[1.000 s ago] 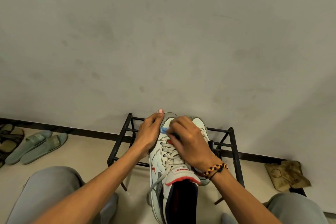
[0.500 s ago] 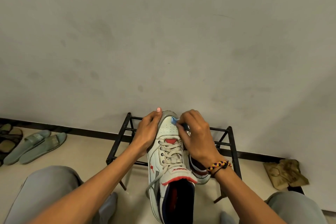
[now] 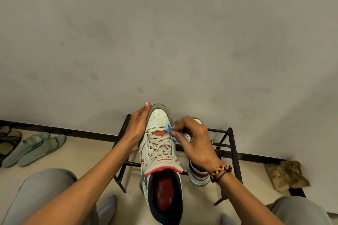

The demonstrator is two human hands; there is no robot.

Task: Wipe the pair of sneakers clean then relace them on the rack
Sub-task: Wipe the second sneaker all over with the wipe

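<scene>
The right hand (image 3: 193, 144) has its thumb and curled fingers pinching a small blue cloth (image 3: 169, 128) against the near sneaker (image 3: 160, 144), at the right edge of its toe just above the laces. The left hand (image 3: 138, 128) lies flat along that sneaker's left side, fingers straight and together, fingertip at the toe. The sneaker rests toe-up over the black rack (image 3: 226, 149). To its right, partly hidden, the second sneaker (image 3: 197, 173) seems to sit on the rack.
</scene>
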